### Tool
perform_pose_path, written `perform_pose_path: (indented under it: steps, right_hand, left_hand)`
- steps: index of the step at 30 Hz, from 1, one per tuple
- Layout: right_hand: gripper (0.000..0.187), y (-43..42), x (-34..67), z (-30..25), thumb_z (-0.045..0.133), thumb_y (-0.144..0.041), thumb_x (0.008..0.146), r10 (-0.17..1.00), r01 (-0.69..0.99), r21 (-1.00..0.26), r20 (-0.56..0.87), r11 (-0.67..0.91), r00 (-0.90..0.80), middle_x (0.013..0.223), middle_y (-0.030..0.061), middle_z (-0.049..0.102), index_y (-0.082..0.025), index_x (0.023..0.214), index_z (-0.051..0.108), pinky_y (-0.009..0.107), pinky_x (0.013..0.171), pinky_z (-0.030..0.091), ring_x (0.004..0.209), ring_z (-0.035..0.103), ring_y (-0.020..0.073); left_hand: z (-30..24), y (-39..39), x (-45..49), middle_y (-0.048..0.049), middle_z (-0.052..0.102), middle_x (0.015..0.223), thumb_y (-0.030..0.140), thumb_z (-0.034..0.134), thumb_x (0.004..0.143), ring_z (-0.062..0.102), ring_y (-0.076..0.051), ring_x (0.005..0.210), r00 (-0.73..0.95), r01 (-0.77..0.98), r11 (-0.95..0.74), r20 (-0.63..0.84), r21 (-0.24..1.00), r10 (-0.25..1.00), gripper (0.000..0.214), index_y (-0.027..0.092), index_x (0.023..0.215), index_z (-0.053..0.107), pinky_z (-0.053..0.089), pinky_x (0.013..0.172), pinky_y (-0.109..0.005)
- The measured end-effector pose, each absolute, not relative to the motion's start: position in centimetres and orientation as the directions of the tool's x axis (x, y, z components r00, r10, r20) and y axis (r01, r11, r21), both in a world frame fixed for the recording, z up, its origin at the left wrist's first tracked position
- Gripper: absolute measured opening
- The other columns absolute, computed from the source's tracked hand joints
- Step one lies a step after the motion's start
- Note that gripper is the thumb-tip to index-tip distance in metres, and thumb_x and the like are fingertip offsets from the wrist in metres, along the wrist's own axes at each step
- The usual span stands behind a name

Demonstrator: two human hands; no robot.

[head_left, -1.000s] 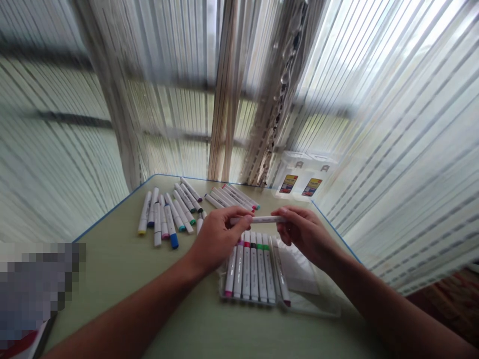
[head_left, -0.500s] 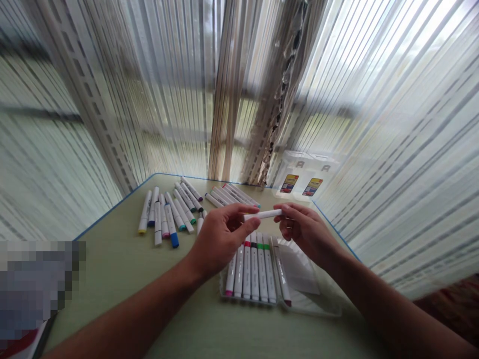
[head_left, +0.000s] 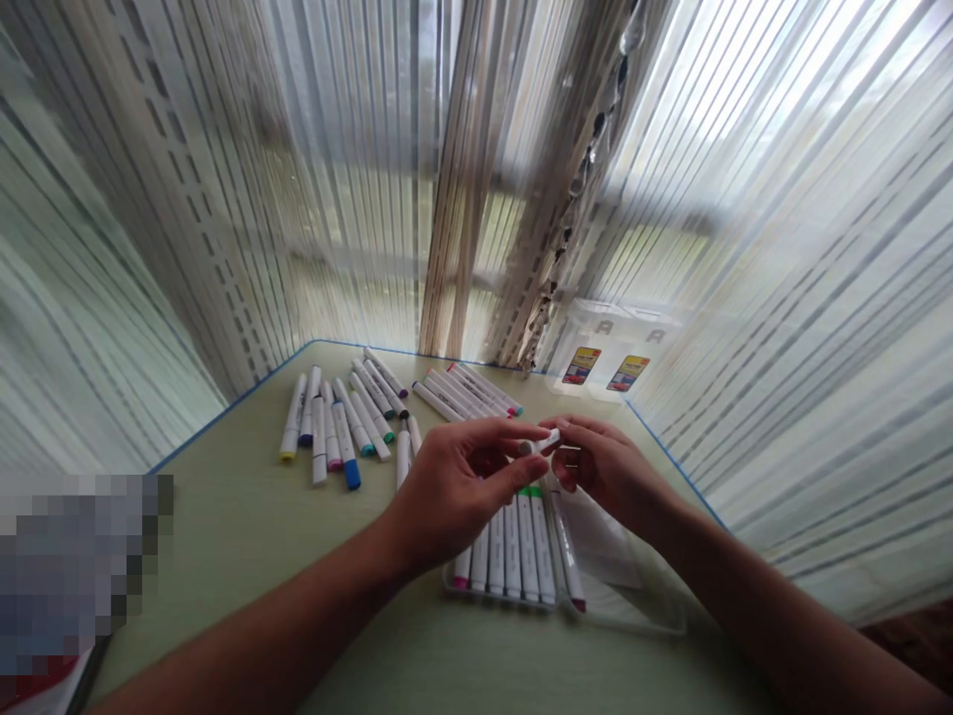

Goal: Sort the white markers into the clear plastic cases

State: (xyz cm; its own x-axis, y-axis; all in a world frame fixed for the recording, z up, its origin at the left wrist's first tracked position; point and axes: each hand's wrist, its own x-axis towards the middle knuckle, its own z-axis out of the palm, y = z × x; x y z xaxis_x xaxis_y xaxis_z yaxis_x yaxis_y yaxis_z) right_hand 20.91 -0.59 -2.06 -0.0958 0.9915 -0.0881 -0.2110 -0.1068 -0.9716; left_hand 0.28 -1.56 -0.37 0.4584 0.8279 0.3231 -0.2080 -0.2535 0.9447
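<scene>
Loose markers [head_left: 320, 442] lie on the surface [head_left: 223, 506]; the left hand [head_left: 447, 487] pinches one end of a white marker [head_left: 543, 443] above the cased row [head_left: 511, 556], the right hand [head_left: 607, 467] fingering its other end. Slack fingers could drop it onto that row.
</scene>
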Motion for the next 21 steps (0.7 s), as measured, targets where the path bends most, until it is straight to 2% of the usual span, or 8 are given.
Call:
perform_pose_path:
  steps: [8, 16, 21]
  right_hand:
    - [0.019, -0.66, 20.93, -2.07, 0.067, -0.030, 0.081, 0.989, -0.216, -0.970, -0.091, -0.115, -0.118, 0.072, 0.0051, 0.066, -0.013, 0.090, 0.069, 0.021, 0.044, 0.044, 0.051, 0.056, 0.0102]
    - [0.019, -0.64, 20.92, -2.15, 0.067, -0.029, 0.080, 0.987, -0.213, -0.969, -0.098, -0.123, -0.128, 0.069, 0.0040, 0.065, -0.012, 0.089, 0.069, 0.021, 0.045, 0.044, 0.051, 0.057, 0.0104]
    - [0.021, -0.61, 20.87, -1.77, 0.071, -0.032, 0.078, 0.998, -0.223, -0.973, -0.052, -0.060, -0.045, 0.067, 0.0024, 0.064, -0.013, 0.087, 0.069, 0.021, 0.043, 0.041, 0.049, 0.054, 0.0089]
  left_hand:
    - [-0.19, -1.63, 0.32, -0.0047, 0.069, 0.071, 0.030, 0.071, 0.078, 0.056, -0.009, 0.053, 0.456, -0.177, -0.251, 0.306, 0.952, 0.836, 0.035, 0.014, 0.109, 0.071, 0.046, 0.048, -0.020]
    - [0.02, -1.89, 0.35, -0.0031, 0.067, 0.070, 0.026, 0.071, 0.078, 0.054, -0.008, 0.055, 0.462, -0.165, -0.268, 0.315, 0.949, 0.829, 0.030, 0.014, 0.106, 0.072, 0.046, 0.050, -0.018]
    - [-0.10, -1.28, 0.14, -0.0023, 0.065, 0.071, 0.029, 0.066, 0.083, 0.052, -0.008, 0.053, 0.395, -0.083, -0.305, 0.313, 0.949, 0.864, 0.033, 0.014, 0.112, 0.068, 0.044, 0.048, -0.019]
